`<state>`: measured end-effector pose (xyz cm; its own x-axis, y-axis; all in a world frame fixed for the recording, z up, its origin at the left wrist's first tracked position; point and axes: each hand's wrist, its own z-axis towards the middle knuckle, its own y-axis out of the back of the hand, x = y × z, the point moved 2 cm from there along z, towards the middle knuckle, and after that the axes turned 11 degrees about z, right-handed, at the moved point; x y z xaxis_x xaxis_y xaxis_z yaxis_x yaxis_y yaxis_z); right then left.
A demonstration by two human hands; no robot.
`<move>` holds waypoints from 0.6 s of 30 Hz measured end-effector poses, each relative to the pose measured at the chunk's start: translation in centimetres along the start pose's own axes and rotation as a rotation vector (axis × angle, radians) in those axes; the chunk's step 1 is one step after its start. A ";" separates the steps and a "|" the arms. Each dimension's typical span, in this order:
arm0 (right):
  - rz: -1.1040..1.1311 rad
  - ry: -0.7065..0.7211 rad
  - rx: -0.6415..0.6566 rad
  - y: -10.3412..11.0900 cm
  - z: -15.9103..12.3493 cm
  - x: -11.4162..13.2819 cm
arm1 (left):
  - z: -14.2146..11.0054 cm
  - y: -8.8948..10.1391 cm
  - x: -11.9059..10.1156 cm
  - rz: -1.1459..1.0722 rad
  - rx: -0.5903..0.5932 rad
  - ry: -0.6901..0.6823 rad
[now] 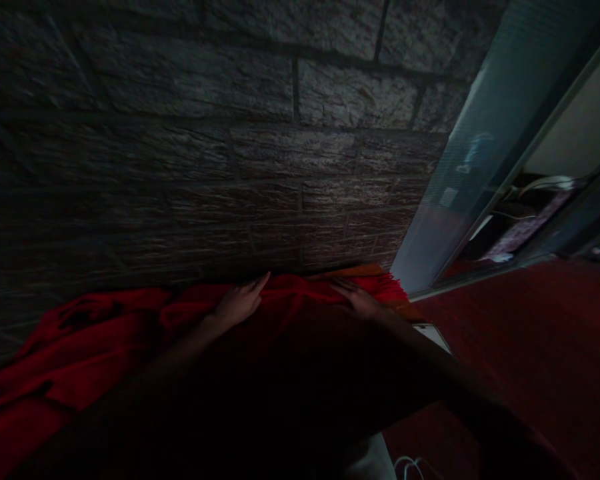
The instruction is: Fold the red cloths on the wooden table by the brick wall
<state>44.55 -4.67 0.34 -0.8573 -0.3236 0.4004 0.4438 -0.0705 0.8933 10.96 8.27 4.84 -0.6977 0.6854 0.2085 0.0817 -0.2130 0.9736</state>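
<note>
From my end I have the left hand [240, 300] and right hand [363, 301] reached forward, apart, fingers extended and angled inward, on the red cloth [295, 285] lying beside the brick wall [280, 153].

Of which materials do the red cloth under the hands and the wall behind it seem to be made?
Red cloth: matte, soft-looking textile, perhaps wool or acrylic; it lies in loose folds and has a fringe at one end.
Wall: probably stone or stone-effect blocks, with a rough, streaked finish and dark joints; a printed covering remains possible.
</note>
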 end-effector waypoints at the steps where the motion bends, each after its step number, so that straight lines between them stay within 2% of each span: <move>1: 0.008 0.012 -0.005 0.6 -0.8 -0.8 | -0.5 0.0 0.4 0.040 0.021 0.052; 5: -0.024 -0.052 -0.035 2.7 -3.1 -3.9 | -2.6 0.0 2.8 0.156 0.031 0.212; 8: -0.087 -0.107 -0.052 3.6 -4.1 -5.3 | -4.0 0.9 4.8 0.174 0.040 0.306; 13: -0.209 -0.335 -0.075 4.2 -5.4 -6.9 | -6.4 2.7 8.3 0.156 0.128 0.492; 16: -0.266 -0.399 -0.053 3.9 -5.8 -7.1 | -7.6 2.3 10.5 0.125 0.173 0.585; 18: -0.315 -0.383 -0.051 3.7 -5.9 -6.8 | -8.1 1.3 11.8 0.058 0.144 0.615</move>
<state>53.57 -8.26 -0.28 -0.9818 0.0904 0.1670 0.1514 -0.1578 0.9758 -2.92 10.42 7.85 -0.9671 0.1409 0.2117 0.1968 -0.1122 0.9740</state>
